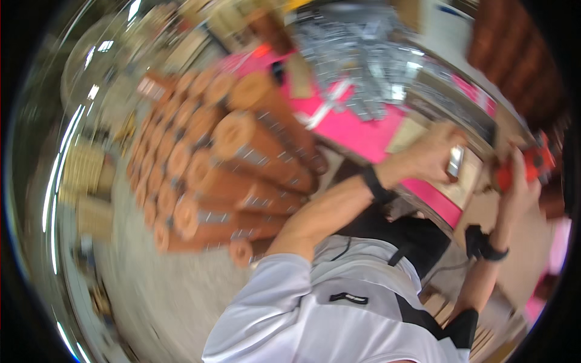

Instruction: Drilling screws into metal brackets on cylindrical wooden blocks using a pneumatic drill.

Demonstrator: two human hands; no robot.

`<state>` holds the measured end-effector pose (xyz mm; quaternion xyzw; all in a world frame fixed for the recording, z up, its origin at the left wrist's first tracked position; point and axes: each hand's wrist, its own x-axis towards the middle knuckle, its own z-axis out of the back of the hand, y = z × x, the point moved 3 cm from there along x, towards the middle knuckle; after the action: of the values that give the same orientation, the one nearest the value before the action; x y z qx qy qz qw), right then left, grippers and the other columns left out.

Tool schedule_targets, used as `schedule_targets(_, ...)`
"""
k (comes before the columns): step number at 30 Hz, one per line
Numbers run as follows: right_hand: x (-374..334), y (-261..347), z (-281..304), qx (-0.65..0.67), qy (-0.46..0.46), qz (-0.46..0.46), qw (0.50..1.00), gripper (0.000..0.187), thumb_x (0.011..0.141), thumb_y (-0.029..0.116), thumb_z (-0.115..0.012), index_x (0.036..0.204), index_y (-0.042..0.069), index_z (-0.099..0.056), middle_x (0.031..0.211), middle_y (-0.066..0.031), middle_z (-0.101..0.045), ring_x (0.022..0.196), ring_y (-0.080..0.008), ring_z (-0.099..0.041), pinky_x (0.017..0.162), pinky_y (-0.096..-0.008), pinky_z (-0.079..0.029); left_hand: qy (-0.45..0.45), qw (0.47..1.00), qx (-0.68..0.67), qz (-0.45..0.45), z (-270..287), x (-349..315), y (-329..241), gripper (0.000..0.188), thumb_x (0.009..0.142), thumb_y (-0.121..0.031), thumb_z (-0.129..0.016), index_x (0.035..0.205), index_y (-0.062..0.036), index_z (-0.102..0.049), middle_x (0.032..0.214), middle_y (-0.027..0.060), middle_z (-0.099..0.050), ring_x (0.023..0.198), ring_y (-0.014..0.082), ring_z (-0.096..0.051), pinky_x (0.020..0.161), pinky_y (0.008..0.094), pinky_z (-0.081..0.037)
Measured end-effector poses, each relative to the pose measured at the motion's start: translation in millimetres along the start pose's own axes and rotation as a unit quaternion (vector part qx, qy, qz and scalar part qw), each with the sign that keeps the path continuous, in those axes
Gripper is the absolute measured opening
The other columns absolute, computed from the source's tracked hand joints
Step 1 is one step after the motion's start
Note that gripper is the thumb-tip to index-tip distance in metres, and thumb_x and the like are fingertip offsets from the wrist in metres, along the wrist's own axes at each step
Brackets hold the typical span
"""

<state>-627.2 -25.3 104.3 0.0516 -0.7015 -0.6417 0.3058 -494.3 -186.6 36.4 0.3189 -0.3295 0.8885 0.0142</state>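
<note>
In my left hand (433, 152) is a small shiny silver metal piece (456, 161), gripped between bent fingers over the work surface. My right hand (519, 181) is wrapped around a red and black hand tool (541, 158) at the right; blur hides its exact kind. Below my left hand lie a pale board (469, 181) and a bright pink sheet (436, 199). Beyond it, many loose silver metal pieces (369, 60) are heaped on another pink sheet (357, 130).
A large stack of orange-brown rolls (236, 136) with silver fittings along their sides stands to the left. A long grey tray-like part (451, 109) lies beyond my left hand. More brown rolls (514, 48) hang or stand at the far right. Cartons (94, 216) are at the far left.
</note>
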Motion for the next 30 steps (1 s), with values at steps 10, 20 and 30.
schedule_targets(10,22.5,-23.2,-31.7,0.118,0.181,0.002,0.976,0.028,0.094,0.014,-0.059,0.116,-0.003,-0.055,0.091,-0.0097,-0.061,0.075,-0.0109,-0.055,0.060,-0.0205,-0.044,0.036,0.904,-0.088,0.418,146.0,-187.0,-157.6,0.071,0.065,-0.042,-0.083,0.119,-0.0031,-0.059,0.105,0.0124,-0.066,0.095,0.0236,-0.064,0.078,0.0333,-0.051)
schedule_targets(20,16.6,-25.3,-50.8,0.087,0.153,0.029,0.984,0.033,0.096,0.023,-0.056,0.113,-0.003,-0.065,0.090,-0.0033,-0.061,0.077,-0.0068,-0.054,0.063,-0.0181,-0.038,-0.319,0.677,-0.101,0.656,217.9,-405.5,-289.9,0.067,0.079,-0.042,-0.073,0.125,0.0015,-0.051,0.113,0.0143,-0.061,0.106,0.0216,-0.060,0.088,0.0335,-0.049)
schedule_targets(30,9.1,-23.3,-51.6,0.120,0.183,0.033,0.975,0.027,0.095,0.019,-0.058,0.113,-0.001,-0.063,0.086,-0.0039,-0.061,0.074,-0.0079,-0.055,0.056,-0.0183,-0.040,-0.458,0.596,-0.073,0.655,221.8,-418.4,-261.6,0.065,0.087,-0.044,-0.067,0.121,0.0082,-0.049,0.117,0.0184,-0.060,0.102,0.0247,-0.063,0.082,0.0357,-0.054)
